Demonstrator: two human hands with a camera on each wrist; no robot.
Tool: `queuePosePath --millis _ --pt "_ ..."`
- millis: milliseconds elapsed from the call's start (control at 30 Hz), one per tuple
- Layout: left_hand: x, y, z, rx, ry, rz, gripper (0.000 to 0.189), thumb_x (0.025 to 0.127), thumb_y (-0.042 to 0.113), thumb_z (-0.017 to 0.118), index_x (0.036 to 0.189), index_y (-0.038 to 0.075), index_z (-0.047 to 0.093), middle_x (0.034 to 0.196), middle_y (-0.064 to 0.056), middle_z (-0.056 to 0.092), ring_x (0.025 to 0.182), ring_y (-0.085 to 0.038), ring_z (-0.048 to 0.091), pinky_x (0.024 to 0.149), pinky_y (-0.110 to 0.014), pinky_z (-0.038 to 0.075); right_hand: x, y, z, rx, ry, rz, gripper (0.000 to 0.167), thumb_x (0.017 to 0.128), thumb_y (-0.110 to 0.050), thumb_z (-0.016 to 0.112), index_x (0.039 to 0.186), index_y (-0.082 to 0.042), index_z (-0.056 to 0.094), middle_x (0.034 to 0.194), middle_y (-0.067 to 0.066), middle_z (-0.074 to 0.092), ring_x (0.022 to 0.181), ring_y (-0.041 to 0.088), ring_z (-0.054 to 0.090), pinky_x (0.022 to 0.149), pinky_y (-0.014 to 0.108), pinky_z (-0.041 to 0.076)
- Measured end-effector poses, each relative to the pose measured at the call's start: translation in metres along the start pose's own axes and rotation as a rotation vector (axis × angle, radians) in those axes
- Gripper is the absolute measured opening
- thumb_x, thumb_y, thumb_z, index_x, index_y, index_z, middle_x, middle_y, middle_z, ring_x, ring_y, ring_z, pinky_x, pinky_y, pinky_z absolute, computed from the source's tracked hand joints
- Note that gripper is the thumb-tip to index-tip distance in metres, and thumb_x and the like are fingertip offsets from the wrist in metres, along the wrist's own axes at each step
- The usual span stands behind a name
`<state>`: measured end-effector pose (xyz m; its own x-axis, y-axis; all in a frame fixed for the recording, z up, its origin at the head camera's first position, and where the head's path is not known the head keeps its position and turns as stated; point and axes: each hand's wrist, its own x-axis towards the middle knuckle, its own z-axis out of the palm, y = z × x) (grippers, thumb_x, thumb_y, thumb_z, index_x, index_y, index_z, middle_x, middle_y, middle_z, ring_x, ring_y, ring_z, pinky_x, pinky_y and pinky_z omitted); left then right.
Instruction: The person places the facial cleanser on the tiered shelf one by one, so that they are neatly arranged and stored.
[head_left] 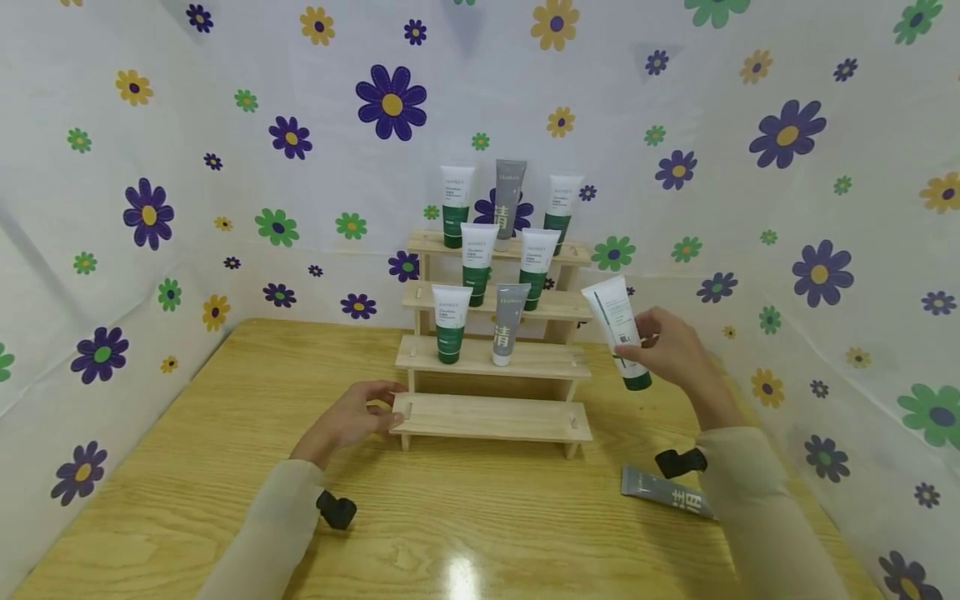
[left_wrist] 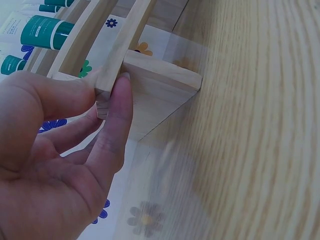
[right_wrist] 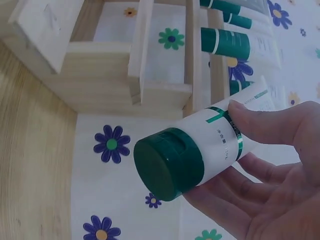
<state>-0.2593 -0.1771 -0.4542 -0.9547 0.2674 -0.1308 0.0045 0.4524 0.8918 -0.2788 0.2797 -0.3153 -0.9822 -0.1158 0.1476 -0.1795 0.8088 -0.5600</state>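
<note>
In the head view my right hand (head_left: 670,348) holds a white tube with a green cap (head_left: 615,321) in the air, right of the wooden tiered rack (head_left: 487,418). The right wrist view shows the thumb and fingers around the tube's body (right_wrist: 220,132), its green cap (right_wrist: 167,162) pointing down and away. My left hand (head_left: 356,421) pinches the left end of the rack's lowest shelf. In the left wrist view the thumb lies on top of that shelf board (left_wrist: 112,75) and a finger underneath it.
White-and-green tubes (head_left: 450,325) and grey tubes (head_left: 510,325) stand on the upper three tiers. A grey tube (head_left: 663,492) lies on the wooden table (head_left: 450,517) near my right forearm. Flower-patterned sheeting (head_left: 315,167) encloses the back and sides.
</note>
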Motion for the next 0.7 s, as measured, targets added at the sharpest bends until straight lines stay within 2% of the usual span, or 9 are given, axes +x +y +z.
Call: queuePosePath --millis 267,467,700 --pt "0.000 0.001 0.000 0.000 0.006 -0.015 0.050 0.097 0.009 0.071 0.144 0.006 0.055 0.133 -0.020 0.056 0.093 -0.020 0.064 0.082 -0.032 0.059 0.003 -0.020 0.010 0.074 0.083 -0.036 0.055 0.094 -0.020 0.075 0.133 0.009 0.050 0.127 0.033 0.062 0.110 0.046 0.067 0.094 0.057 0.057" --pt "-0.001 0.001 0.002 0.007 0.009 -0.020 0.050 0.097 0.010 0.071 0.144 0.007 0.056 0.133 -0.020 0.056 0.094 -0.020 0.064 0.082 -0.032 0.059 0.007 -0.030 0.018 0.134 0.091 -0.015 0.057 0.094 -0.018 0.075 0.137 0.008 0.048 0.135 0.032 0.058 0.118 0.049 0.064 0.099 0.060 0.054" --pt "-0.001 0.003 0.002 0.009 0.018 -0.034 0.050 0.097 0.010 0.071 0.145 0.009 0.056 0.135 -0.019 0.056 0.094 -0.020 0.065 0.083 -0.032 0.059 0.011 -0.034 0.026 0.170 0.107 -0.038 0.056 0.094 -0.019 0.076 0.136 0.007 0.049 0.133 0.030 0.060 0.119 0.048 0.064 0.099 0.059 0.054"
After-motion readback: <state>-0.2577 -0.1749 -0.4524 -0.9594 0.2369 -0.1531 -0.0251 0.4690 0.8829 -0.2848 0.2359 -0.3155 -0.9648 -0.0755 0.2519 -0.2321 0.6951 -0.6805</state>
